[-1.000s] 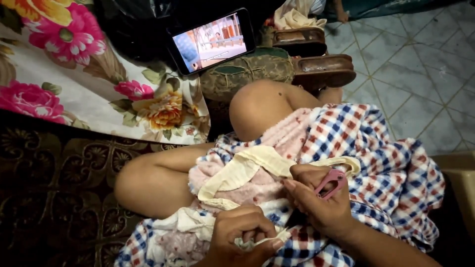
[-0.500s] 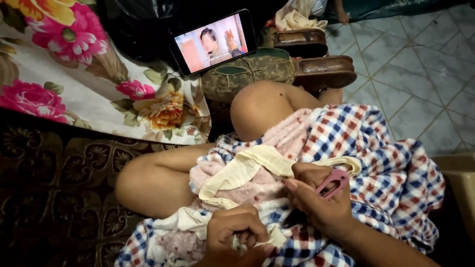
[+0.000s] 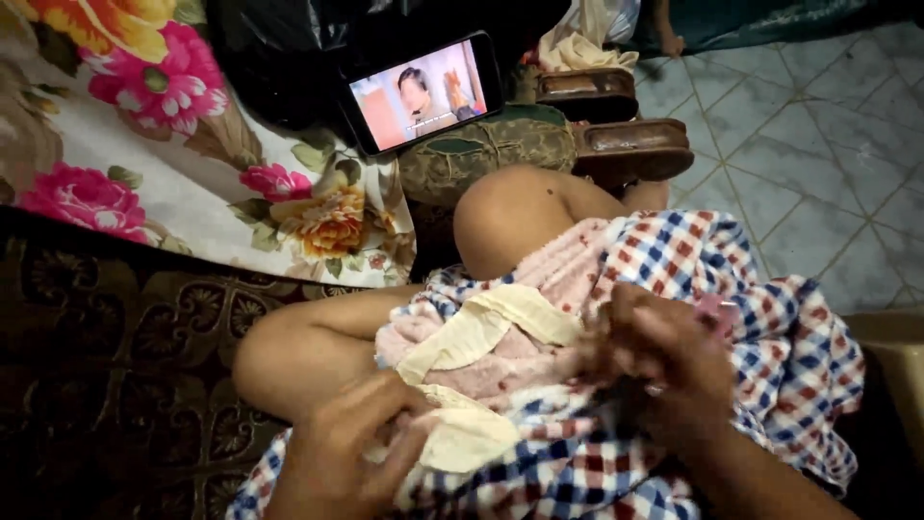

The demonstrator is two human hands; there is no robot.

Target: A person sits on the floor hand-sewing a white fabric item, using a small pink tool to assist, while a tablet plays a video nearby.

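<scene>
Taking the pink fuzzy cloth [image 3: 539,318] on the lap as the landmark: far to its left lies a dark patterned rug [image 3: 106,376], running to the left and bottom edges of the view, bare and open on that side; above-left of the cloth a floral sheet [image 3: 144,164] spreads over the rug, its lower hem ending just short of the bent knee; straight above the cloth a phone [image 3: 423,91] leans with its lit screen facing the wearer, its long side tilted up toward the right; just under the phone sits an olive patterned cushion [image 3: 491,154].

The cloth rests on a checked garment [image 3: 770,327] across both legs, with a cream band [image 3: 481,327] sewn along its edge; the band's long axis runs from lower left up toward the right, and a second cream fold sits below it near the left hand [image 3: 351,453]; that hand is curled at the cloth's lower-left corner, fingers pressed onto the cream fold; whether it pinches anything there I cannot tell, since the frame is blurred. The right hand [image 3: 664,371] lies on the cloth's right edge, fingers bunched closed against the fabric, with something pink [image 3: 717,313] showing just behind them; what it grips is too smeared to tell.

Up and right of the cloth, two brown sandals [image 3: 616,135] lie with their long sides roughly level; beyond them the tiled floor [image 3: 828,173] stretches to the right edge.
</scene>
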